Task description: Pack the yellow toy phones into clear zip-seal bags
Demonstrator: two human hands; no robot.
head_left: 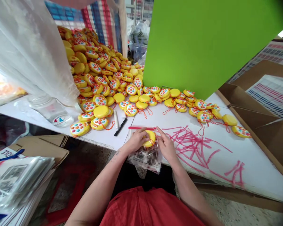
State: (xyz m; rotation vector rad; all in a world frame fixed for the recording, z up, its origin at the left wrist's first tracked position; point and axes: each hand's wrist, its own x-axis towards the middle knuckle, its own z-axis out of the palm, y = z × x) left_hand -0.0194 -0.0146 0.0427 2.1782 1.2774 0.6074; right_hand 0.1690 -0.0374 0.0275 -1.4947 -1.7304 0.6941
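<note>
A yellow oval toy is in my left hand, whose fingers close on its left side. It lies at the upper part of a clear plastic bag with dark print, at the table's front edge. My right hand is at the bag's right side, its thumb and fingers around the film and its index finger pointing up. How firmly it pinches the film is hard to see. A red strip runs along the bag's top edge. More yellow toys with coloured dots and orange cords lie just behind.
A large heap of the same toys spills from a striped sack at the back left. Pink strips litter the table on the right. A black marker, a clear jar, a green board and a cardboard box surround the workspace.
</note>
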